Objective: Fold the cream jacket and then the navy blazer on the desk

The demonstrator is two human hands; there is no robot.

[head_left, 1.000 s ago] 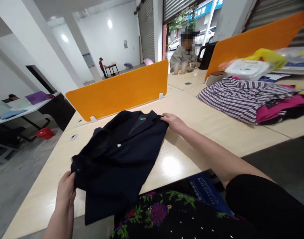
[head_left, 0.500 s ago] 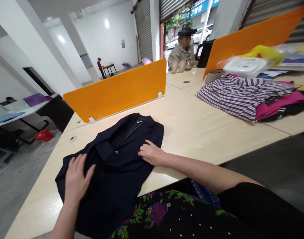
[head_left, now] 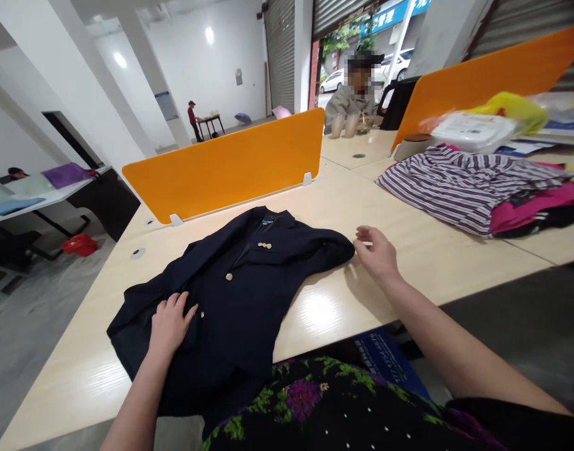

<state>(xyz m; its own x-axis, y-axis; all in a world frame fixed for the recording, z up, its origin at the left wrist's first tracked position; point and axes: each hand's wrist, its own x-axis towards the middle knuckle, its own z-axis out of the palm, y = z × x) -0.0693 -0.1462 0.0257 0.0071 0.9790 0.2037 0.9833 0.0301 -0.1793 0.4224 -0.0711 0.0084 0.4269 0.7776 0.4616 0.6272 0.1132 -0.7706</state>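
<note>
On the tabletop (head_left: 357, 207) I see the dark jacket (head_left: 235, 300) lying front-up, sleeves (head_left: 322, 249) seemingly turned inward, body unfolded. The left hand (head_left: 169, 326) rests there, fingers spread; the right hand (head_left: 379, 255) curls beside one elbow, pinching or not I can't tell.

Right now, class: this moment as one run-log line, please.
left hand: on dark jacket | right hand: at sleeve end | garment pile: right of jacket

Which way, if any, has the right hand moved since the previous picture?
Yes, rightward: in view, the right hand now is right of the left orange divider.
</note>
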